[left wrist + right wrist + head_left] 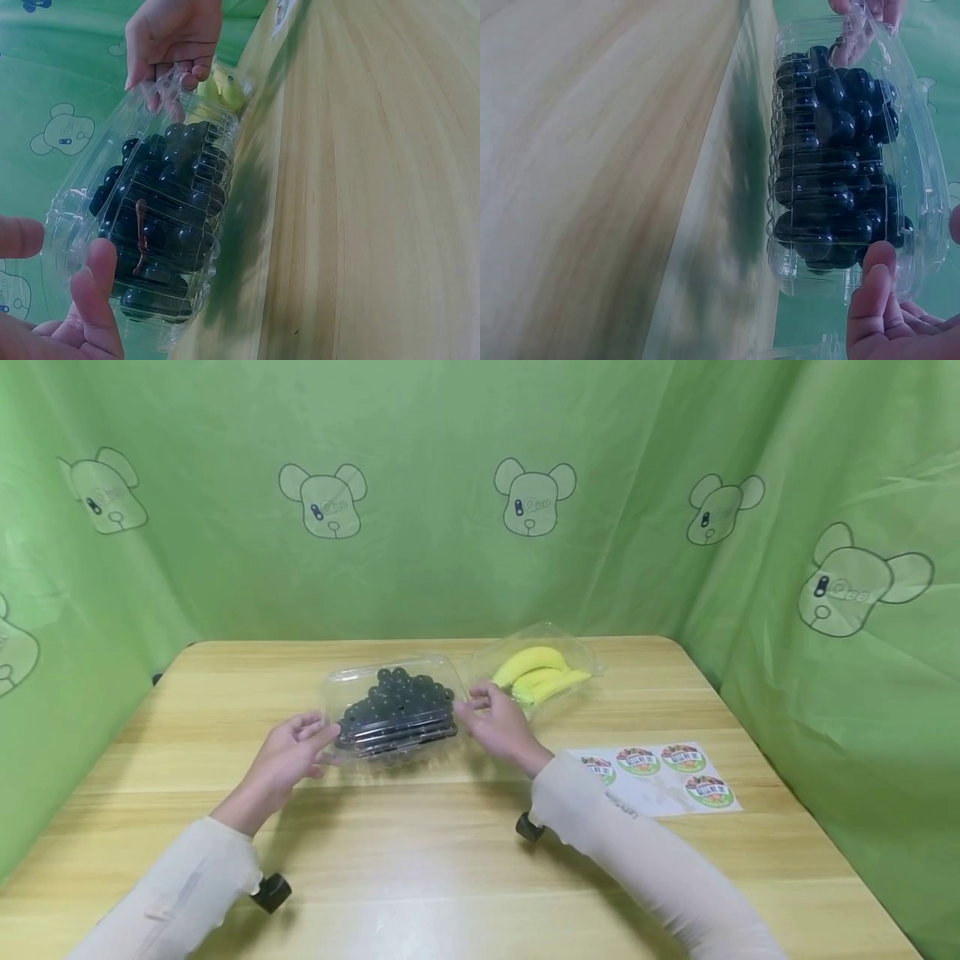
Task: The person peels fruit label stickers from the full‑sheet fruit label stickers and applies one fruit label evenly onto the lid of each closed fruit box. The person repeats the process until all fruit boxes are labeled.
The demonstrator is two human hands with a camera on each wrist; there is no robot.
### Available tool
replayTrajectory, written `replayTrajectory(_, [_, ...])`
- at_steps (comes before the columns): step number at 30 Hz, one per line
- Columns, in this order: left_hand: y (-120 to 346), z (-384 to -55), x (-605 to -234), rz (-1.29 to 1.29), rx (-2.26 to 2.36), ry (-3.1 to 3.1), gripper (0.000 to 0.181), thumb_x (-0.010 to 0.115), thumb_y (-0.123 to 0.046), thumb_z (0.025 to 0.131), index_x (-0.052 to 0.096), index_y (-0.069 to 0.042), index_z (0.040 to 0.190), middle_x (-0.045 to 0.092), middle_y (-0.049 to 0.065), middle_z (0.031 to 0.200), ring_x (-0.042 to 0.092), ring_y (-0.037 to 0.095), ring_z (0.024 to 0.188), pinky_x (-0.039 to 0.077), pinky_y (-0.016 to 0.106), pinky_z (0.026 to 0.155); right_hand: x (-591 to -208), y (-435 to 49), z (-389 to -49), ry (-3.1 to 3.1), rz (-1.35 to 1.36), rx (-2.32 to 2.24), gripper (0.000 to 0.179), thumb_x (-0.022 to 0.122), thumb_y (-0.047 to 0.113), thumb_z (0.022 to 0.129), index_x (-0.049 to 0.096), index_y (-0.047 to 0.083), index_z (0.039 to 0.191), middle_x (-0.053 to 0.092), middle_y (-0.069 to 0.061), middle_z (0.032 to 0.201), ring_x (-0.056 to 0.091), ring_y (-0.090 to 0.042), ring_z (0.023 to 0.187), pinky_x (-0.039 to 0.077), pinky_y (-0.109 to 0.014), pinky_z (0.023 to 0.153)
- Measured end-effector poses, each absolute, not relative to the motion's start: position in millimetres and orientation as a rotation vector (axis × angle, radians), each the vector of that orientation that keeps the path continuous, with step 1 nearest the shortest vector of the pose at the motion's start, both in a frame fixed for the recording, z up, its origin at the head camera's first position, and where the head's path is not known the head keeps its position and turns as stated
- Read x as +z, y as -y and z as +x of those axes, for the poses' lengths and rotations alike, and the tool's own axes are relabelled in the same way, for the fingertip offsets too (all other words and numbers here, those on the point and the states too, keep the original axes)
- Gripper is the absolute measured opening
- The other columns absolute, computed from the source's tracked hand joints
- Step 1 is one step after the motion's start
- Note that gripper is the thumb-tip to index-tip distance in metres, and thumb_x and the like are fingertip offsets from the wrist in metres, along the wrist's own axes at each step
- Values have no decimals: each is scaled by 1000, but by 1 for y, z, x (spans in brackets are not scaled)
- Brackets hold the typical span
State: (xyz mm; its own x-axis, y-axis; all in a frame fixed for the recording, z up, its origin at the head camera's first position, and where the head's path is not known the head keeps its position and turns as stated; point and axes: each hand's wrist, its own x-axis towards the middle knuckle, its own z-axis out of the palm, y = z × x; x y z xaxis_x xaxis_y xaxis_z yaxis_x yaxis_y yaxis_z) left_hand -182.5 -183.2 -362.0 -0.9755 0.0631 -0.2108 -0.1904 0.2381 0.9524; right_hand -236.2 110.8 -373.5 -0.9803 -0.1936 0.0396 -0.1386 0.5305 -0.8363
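Note:
Dark, round grapes (pixel 393 703) fill a clear plastic clamshell box (pixel 351 676), which both hands hold by its ends, raised off the tabletop in the wrist views. My left hand (pixel 288 753) grips the left end; thumb and fingers stand on either side of the rim in the left wrist view. At the other end, my right hand (pixel 501 725) pinches the rim, with the fingertips (pixel 880 257) against the ribbed plastic. The lid lies over the grapes; whether it is latched I cannot tell. A brown stem (pixel 141 236) shows through the plastic.
Behind the right hand, yellow bananas (pixel 536 672) lie in a second clear plastic container (pixel 581 653). A white sheet with several round fruit stickers (pixel 683 758) lies on the wooden table (pixel 405 877) at the right. Green curtains (pixel 435 577) surround the back and sides.

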Motion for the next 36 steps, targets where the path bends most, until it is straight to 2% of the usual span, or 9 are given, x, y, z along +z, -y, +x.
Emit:
replayTrajectory(20, [183, -180, -362, -86, 1793, -2295, 69, 52, -26, 101, 15, 4, 151, 23, 23, 155, 67, 24, 95, 53, 40, 85, -378, -116, -231, -2692, -314, -1483, 49, 61, 31, 96, 47, 0, 131, 60, -14, 116, 66, -20, 80, 57, -32, 74])
replayTrajectory(27, [182, -178, -363, -78, 1779, -2291, 70, 53, -28, 100, 15, 3, 151, 25, 23, 154, 65, 32, 102, 53, 38, 84, -379, -119, -227, -2678, -319, -1467, 51, 61, 32, 96, 45, 1, 133, 60, -12, 115, 65, -20, 81, 57, -32, 70])
replayTrajectory(36, [182, -176, -364, -56, 1761, -2305, 68, 52, -26, 101, 17, 3, 151, 25, 23, 154, 66, 28, 99, 53, 39, 84, -378, -123, -223, -2682, -328, -1435, 50, 61, 33, 96, 46, 1, 131, 60, -11, 112, 65, -19, 77, 56, -32, 67])
